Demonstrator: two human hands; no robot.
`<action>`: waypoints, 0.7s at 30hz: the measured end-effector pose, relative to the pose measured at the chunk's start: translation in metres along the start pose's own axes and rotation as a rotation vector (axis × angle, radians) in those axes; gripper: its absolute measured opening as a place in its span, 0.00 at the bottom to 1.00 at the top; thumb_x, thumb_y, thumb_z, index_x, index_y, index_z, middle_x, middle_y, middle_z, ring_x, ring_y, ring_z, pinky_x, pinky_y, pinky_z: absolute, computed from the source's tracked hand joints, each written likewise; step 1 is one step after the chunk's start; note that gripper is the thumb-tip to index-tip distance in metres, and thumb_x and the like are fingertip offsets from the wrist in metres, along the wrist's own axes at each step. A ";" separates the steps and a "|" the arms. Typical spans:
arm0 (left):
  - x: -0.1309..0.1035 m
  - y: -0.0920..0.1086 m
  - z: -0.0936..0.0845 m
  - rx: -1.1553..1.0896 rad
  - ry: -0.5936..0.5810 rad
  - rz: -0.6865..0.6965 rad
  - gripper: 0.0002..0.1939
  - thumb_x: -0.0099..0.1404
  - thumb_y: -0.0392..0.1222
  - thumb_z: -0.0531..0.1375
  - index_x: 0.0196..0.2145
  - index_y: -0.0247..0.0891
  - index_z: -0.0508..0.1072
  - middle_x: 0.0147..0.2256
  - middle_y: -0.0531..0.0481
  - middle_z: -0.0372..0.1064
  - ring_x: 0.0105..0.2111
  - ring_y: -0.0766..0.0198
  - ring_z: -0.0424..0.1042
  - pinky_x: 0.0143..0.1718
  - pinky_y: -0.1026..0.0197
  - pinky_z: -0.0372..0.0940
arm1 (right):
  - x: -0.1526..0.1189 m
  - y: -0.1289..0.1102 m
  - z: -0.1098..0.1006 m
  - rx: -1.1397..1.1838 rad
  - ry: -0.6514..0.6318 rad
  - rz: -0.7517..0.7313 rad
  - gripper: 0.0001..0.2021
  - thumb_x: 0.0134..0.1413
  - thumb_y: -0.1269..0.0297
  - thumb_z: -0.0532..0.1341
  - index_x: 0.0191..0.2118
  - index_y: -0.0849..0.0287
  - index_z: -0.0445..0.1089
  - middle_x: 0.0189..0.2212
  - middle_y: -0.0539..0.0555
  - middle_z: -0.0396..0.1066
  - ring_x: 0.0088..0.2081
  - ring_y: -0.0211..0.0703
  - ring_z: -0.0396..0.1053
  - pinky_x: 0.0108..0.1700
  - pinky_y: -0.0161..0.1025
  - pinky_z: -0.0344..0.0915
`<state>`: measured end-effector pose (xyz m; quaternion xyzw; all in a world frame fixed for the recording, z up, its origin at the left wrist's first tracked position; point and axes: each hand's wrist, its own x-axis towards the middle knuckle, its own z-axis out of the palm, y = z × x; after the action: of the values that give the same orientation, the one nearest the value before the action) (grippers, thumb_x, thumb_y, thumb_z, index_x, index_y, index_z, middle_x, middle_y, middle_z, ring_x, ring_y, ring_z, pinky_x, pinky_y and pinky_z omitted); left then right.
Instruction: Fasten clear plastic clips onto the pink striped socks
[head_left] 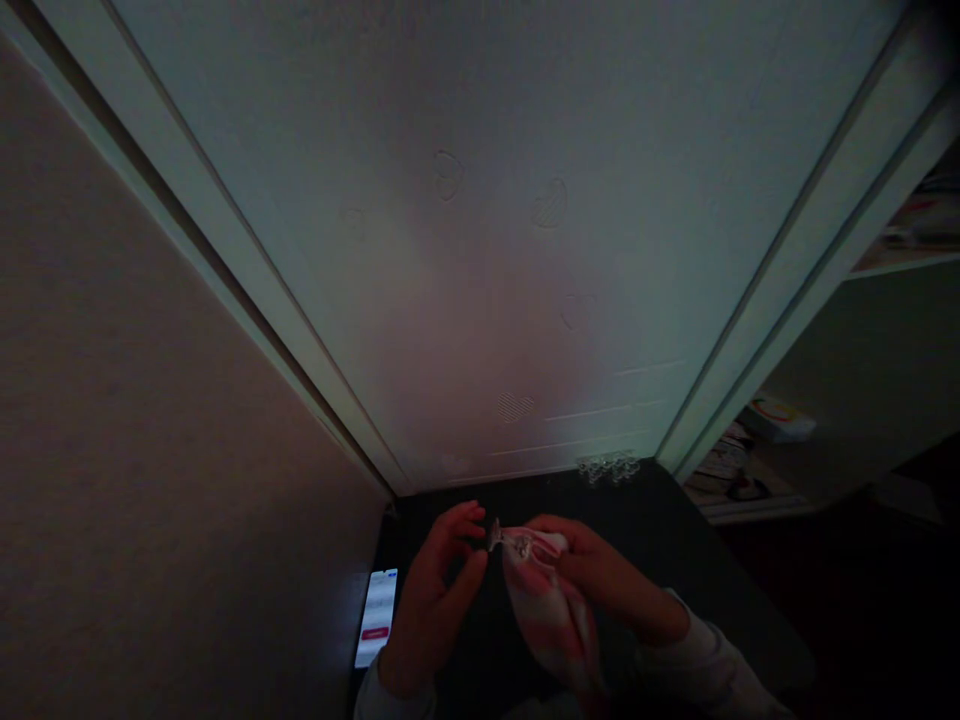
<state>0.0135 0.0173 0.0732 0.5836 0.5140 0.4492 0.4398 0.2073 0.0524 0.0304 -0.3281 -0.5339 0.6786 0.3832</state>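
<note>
A small clear stemmed glass [495,536] lies sideways above the dark surface, its foot towards the left. Its bowl end sits in a pink and white cloth [551,615], which hangs down in folds. My right hand [600,565] is closed on the cloth at the bowl end. Beside the foot is my left hand [442,590], thumb and fingers curved and apart. Its fingertips are close to the foot; in the dim light I cannot tell whether they touch it.
Several small clear glasses [607,468] stand at the back of the dark tabletop [675,560]. A lit phone [376,615] lies by the left wall. Behind rises a pale panel [480,300] with heart outlines. Shelves with a box [780,418] are on the right.
</note>
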 end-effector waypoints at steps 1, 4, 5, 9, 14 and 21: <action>0.000 -0.001 0.001 -0.016 0.024 -0.011 0.19 0.60 0.41 0.58 0.50 0.39 0.66 0.46 0.43 0.68 0.43 0.58 0.68 0.45 0.57 0.62 | 0.000 0.000 0.001 0.020 0.016 -0.004 0.07 0.46 0.68 0.60 0.34 0.60 0.71 0.27 0.48 0.68 0.29 0.38 0.64 0.31 0.33 0.58; -0.001 -0.004 0.003 -0.031 -0.012 -0.048 0.17 0.61 0.40 0.57 0.49 0.39 0.67 0.42 0.44 0.71 0.43 0.57 0.69 0.47 0.57 0.61 | -0.002 0.000 0.003 0.110 0.075 -0.015 0.06 0.45 0.68 0.61 0.33 0.59 0.69 0.27 0.47 0.67 0.29 0.37 0.63 0.30 0.32 0.58; -0.001 -0.005 0.005 -0.031 -0.044 -0.058 0.17 0.61 0.41 0.57 0.48 0.38 0.68 0.43 0.44 0.71 0.44 0.57 0.69 0.48 0.56 0.61 | -0.002 0.001 0.004 0.143 0.086 -0.016 0.06 0.45 0.68 0.61 0.33 0.59 0.67 0.26 0.47 0.66 0.28 0.36 0.63 0.30 0.31 0.58; 0.001 -0.008 0.011 -0.025 -0.065 -0.077 0.17 0.62 0.43 0.57 0.48 0.39 0.69 0.49 0.44 0.69 0.48 0.55 0.67 0.49 0.56 0.61 | -0.002 0.008 0.009 0.245 0.090 -0.012 0.06 0.44 0.67 0.63 0.30 0.59 0.65 0.23 0.45 0.64 0.24 0.34 0.60 0.27 0.30 0.56; 0.003 -0.011 0.023 -0.055 -0.099 -0.087 0.17 0.61 0.43 0.57 0.48 0.39 0.70 0.47 0.45 0.71 0.47 0.55 0.68 0.50 0.55 0.61 | -0.001 0.009 0.017 0.318 0.117 -0.051 0.08 0.41 0.65 0.64 0.31 0.59 0.67 0.28 0.49 0.66 0.27 0.37 0.64 0.29 0.33 0.60; 0.003 -0.018 0.029 -0.072 -0.208 -0.098 0.15 0.62 0.45 0.56 0.44 0.38 0.73 0.44 0.44 0.73 0.46 0.54 0.70 0.49 0.55 0.61 | -0.005 0.006 0.020 0.360 0.180 -0.075 0.08 0.40 0.63 0.65 0.29 0.57 0.67 0.47 0.54 0.65 0.30 0.39 0.67 0.27 0.34 0.63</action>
<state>0.0387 0.0198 0.0501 0.5850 0.4770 0.3826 0.5328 0.1920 0.0378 0.0291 -0.2932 -0.3794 0.7164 0.5068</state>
